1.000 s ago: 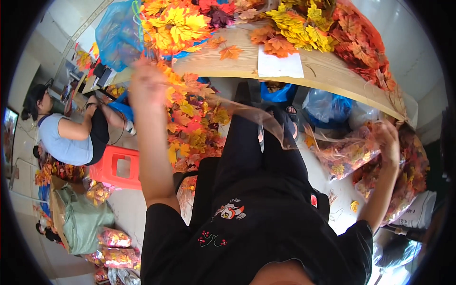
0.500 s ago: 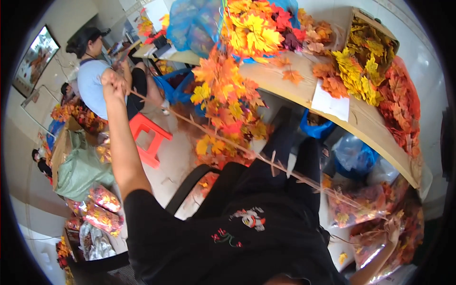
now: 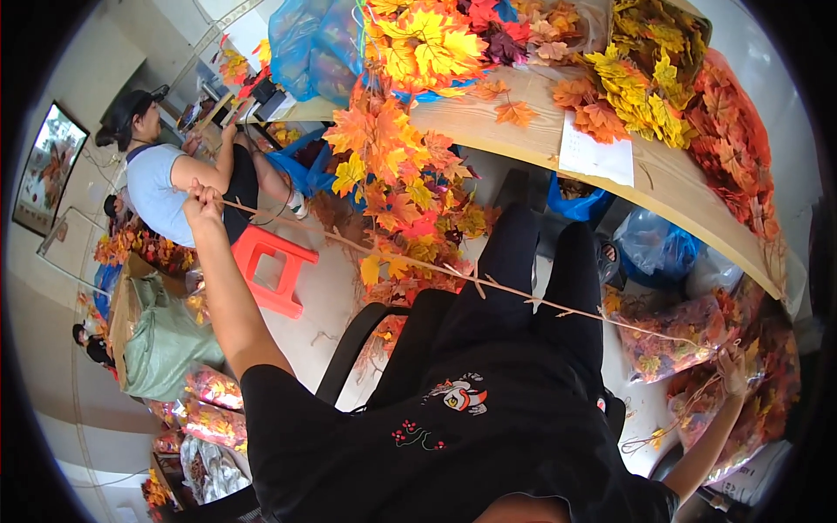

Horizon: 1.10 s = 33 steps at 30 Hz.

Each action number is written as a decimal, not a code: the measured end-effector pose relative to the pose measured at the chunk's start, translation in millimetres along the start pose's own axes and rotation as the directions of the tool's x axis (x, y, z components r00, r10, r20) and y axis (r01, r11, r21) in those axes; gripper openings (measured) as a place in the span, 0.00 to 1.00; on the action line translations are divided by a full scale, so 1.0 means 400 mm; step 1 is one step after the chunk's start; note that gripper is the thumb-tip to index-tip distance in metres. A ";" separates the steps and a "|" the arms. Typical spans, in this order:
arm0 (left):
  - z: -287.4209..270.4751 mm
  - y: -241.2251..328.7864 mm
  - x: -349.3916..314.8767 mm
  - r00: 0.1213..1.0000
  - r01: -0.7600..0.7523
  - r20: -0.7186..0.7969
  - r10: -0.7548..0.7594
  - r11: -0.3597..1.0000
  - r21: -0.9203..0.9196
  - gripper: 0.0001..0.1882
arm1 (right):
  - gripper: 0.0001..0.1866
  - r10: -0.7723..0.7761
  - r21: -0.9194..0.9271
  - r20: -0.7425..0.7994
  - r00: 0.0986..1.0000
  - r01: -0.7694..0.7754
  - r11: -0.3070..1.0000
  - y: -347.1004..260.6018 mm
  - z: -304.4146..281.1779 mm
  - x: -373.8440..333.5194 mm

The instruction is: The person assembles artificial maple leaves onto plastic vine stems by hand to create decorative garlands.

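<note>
My left hand [image 3: 203, 205], raised at the upper left, is closed round one end of a thin brown vine stem [image 3: 567, 309]. This bare stem, with short side twigs, stretches slantwise over my lap towards the lower right. There my right hand [image 3: 731, 370] is closed at its other end, beside clear bags of autumn leaves [image 3: 671, 340]; its fingers are partly unclear. Thin loose strands trail below that hand. Behind the stem, a garland of orange and yellow artificial maple leaves [image 3: 388, 139] hangs over the table's edge to the floor.
The wooden table [image 3: 497, 122] holds leaf bunches, a white paper [image 3: 597, 157] and a box of yellow leaves [image 3: 654, 87]. Blue bags stand beneath it. A co-worker [image 3: 166, 174] sits at the left near a red stool [image 3: 275, 270]. A green sack [image 3: 161, 340] stands at left.
The view has shifted slightly. My right hand has moved up a little, and the stem, blurred before, now shows sharply. Both hands keep the stem stretched between them.
</note>
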<state>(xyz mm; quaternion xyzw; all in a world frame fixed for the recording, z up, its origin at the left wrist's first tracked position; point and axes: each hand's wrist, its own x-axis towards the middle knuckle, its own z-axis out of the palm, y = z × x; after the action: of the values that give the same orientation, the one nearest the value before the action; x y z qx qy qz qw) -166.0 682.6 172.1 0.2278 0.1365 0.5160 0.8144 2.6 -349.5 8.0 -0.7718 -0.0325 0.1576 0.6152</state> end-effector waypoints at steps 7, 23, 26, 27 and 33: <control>0.145 -0.033 -0.096 0.776 0.104 0.608 -0.171 0.984 0.144 0.10 | 0.15 -0.091 -0.096 -0.296 0.951 0.066 0.993 0.018 -0.027 0.088; 0.366 -0.717 -0.631 0.578 0.445 0.694 -0.429 0.879 0.173 0.15 | 0.06 -0.495 -0.542 -0.481 0.724 0.198 0.816 -0.412 0.231 -0.037; 0.327 -0.838 -0.682 0.809 0.427 0.388 -0.441 0.895 0.125 0.18 | 0.06 -0.567 -0.602 -0.476 0.673 0.221 0.767 -0.502 0.333 -0.045; 0.302 -0.879 -0.678 0.826 0.446 0.338 -0.450 0.890 0.095 0.18 | 0.06 -0.592 -0.617 -0.477 0.650 0.233 0.752 -0.518 0.351 -0.045; 0.116 -1.121 -0.627 0.747 0.644 0.009 -0.665 0.719 -0.261 0.16 | 0.05 -0.573 -0.514 -0.393 0.719 0.345 0.785 -0.614 0.462 0.003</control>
<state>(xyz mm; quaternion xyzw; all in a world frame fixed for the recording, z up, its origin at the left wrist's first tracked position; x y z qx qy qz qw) 96.2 282.3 -21.1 0.0390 0.1775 0.2169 0.9591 -13.4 -116.6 207.7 -0.8599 -0.0883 -0.2335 0.4452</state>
